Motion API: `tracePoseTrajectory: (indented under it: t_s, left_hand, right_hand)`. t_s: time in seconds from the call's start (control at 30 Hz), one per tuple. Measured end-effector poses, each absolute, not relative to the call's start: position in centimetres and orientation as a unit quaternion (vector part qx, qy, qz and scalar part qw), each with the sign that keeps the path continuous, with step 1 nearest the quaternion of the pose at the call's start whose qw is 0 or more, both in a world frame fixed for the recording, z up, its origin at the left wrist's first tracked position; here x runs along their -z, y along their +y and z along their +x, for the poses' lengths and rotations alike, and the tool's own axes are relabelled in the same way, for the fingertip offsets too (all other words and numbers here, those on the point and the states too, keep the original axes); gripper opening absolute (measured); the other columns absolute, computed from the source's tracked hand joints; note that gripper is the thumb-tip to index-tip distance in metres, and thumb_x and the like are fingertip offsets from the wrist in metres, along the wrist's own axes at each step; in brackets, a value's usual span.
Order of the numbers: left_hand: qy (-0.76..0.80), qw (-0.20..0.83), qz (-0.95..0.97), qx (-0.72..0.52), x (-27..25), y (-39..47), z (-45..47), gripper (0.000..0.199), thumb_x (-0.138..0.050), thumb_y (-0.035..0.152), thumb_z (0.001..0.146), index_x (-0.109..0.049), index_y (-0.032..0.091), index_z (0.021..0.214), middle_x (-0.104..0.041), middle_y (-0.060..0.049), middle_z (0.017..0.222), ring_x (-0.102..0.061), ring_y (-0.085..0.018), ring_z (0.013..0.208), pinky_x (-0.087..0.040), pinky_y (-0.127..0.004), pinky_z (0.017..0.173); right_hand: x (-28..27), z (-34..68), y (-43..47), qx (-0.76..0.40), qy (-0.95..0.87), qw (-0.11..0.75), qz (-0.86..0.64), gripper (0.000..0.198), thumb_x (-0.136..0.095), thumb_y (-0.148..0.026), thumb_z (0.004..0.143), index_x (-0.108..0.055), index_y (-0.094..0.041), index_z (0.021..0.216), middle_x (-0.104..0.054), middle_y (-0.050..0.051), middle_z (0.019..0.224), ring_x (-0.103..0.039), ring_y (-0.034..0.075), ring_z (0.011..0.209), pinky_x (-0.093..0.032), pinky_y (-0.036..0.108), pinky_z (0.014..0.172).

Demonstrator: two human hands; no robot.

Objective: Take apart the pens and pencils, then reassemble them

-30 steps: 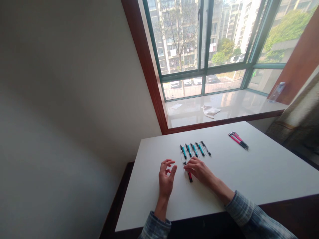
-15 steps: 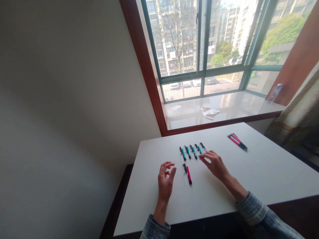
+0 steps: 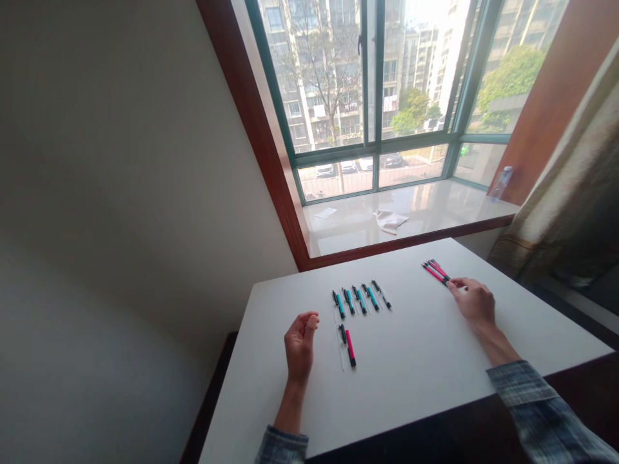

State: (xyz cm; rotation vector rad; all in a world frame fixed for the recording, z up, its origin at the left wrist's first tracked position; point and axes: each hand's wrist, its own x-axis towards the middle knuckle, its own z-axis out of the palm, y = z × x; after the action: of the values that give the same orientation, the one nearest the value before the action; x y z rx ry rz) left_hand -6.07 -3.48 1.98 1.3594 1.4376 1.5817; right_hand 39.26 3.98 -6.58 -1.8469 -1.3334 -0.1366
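My right hand (image 3: 476, 304) is at the right of the table, its thumb and fingertips closed on the lower ends of the pink pens (image 3: 435, 272), which lie side by side. How many it grips is hidden. My left hand (image 3: 300, 345) is raised over the table's left part, fingers curled in to the thumb, with nothing visible in them. Just right of it lie a pink pen barrel (image 3: 351, 348), a black pen top (image 3: 342, 333) and a thin clear refill (image 3: 342, 357). Behind them is a row of pen parts, with several teal barrels (image 3: 361, 301) and, at its right end, a black pen top (image 3: 376, 285).
The white table (image 3: 411, 380) stands against a windowsill (image 3: 338, 238). On the sill are a crumpled cloth (image 3: 391, 221), a paper piece (image 3: 325, 212) and a clear bottle (image 3: 501, 183). A curtain (image 3: 536, 206) hangs at the right, and a wall (image 3: 145, 225) is at the left.
My right hand has moved right from the row of pen parts to the pink pens. The left hand's fingers have closed together. The view has turned slightly right.
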Motion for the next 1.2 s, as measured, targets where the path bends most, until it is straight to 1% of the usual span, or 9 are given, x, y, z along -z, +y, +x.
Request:
tracePoseTrajectory:
  t_s: [0.23,0.53,0.63,0.73,0.8,0.9,1.03,1.13,1.2]
  left_hand:
    - [0.556,0.272,0.545,-0.566,-1.1,-3.7,-5.2,0.031,-0.066,0.048,0.089,-0.075,0.018,0.093,-0.073,-0.006,0.085,-0.067,-0.020,0.078,-0.055,-0.031,0.073]
    - [0.551,0.273,0.558,-0.558,-0.8,-3.9,-5.1,0.031,-0.065,0.048,0.091,-0.075,0.019,0.092,-0.074,-0.005,0.084,-0.067,-0.019,0.077,-0.056,-0.030,0.072]
    - [0.546,0.274,0.560,-0.560,-0.8,-4.0,-5.1,0.030,-0.065,0.047,0.091,-0.075,0.018,0.091,-0.074,-0.005,0.085,-0.068,-0.020,0.079,-0.056,-0.031,0.073]
    - [0.546,0.265,0.559,-0.565,-0.8,-4.2,-5.0,0.030,-0.065,0.047,0.091,-0.074,0.018,0.092,-0.075,-0.006,0.088,-0.069,-0.021,0.080,-0.055,-0.031,0.074]
    - [0.549,0.249,0.561,-0.567,-0.8,-4.2,-5.0,0.030,-0.066,0.047,0.091,-0.074,0.018,0.092,-0.075,-0.006,0.089,-0.068,-0.020,0.079,-0.054,-0.031,0.072]
    - [0.551,0.207,0.576,-0.567,-0.8,-4.3,-5.0,0.026,-0.067,0.044,0.091,-0.073,0.020,0.095,-0.073,-0.006,0.094,-0.065,-0.019,0.078,-0.052,-0.030,0.069]
    - [0.545,0.136,0.609,-0.560,-1.1,-4.6,-5.0,0.027,-0.071,0.040,0.089,-0.072,0.023,0.110,-0.069,-0.010,0.114,-0.066,-0.024,0.097,-0.052,-0.033,0.074]
    - [0.539,0.099,0.636,-0.543,-1.4,-4.9,-4.9,0.031,-0.074,0.040,0.086,-0.072,0.026,0.114,-0.066,-0.010,0.122,-0.060,-0.030,0.117,-0.052,-0.041,0.090]
    - [0.536,0.083,0.653,-0.528,-1.5,-5.1,-4.9,0.031,-0.075,0.039,0.086,-0.073,0.027,0.114,-0.066,-0.010,0.123,-0.058,-0.031,0.121,-0.049,-0.046,0.100]
  right_hand:
    - [7.1,40.7,3.9,0.019,-0.472,0.388,-0.792,0.047,-0.062,-0.063,0.077,-0.076,-0.021,0.093,-0.075,0.009,0.084,-0.060,0.029,0.075,-0.041,0.038,0.068]
    - [7.4,41.0,4.4,0.010,-0.455,0.380,-0.805,0.036,-0.061,-0.050,0.078,-0.079,-0.020,0.086,-0.075,0.011,0.077,-0.060,0.027,0.067,-0.042,0.038,0.065]
    - [6.8,41.2,4.3,-0.004,-0.393,0.422,-0.817,0.039,-0.063,-0.052,0.078,-0.080,-0.018,0.088,-0.075,0.012,0.076,-0.060,0.028,0.065,-0.043,0.040,0.067]
    - [5.8,40.7,4.0,-0.027,-0.345,0.507,-0.789,0.046,-0.064,-0.056,0.079,-0.080,-0.015,0.091,-0.075,0.013,0.077,-0.064,0.028,0.069,-0.047,0.040,0.071]
    - [5.0,39.3,3.7,-0.049,-0.347,0.561,-0.750,0.048,-0.065,-0.057,0.079,-0.079,-0.014,0.093,-0.077,0.014,0.083,-0.068,0.029,0.075,-0.049,0.040,0.075]
    - [3.0,35.0,3.1,-0.122,-0.395,0.595,-0.690,0.048,-0.064,-0.059,0.083,-0.077,-0.014,0.097,-0.077,0.014,0.088,-0.070,0.029,0.080,-0.050,0.037,0.074]
    - [0.0,26.3,1.9,-0.257,-0.550,0.528,-0.593,0.045,-0.062,-0.061,0.087,-0.074,-0.018,0.085,-0.075,0.008,0.080,-0.067,0.024,0.072,-0.048,0.031,0.065]
    - [-0.9,20.3,1.1,-0.325,-0.610,0.492,-0.529,0.049,-0.057,-0.064,0.092,-0.069,-0.019,0.076,-0.066,0.002,0.066,-0.058,0.018,0.060,-0.041,0.028,0.056]
    - [-0.4,17.7,0.9,-0.378,-0.627,0.485,-0.478,0.052,-0.057,-0.066,0.092,-0.064,-0.019,0.071,-0.061,0.001,0.063,-0.054,0.017,0.059,-0.041,0.028,0.056]
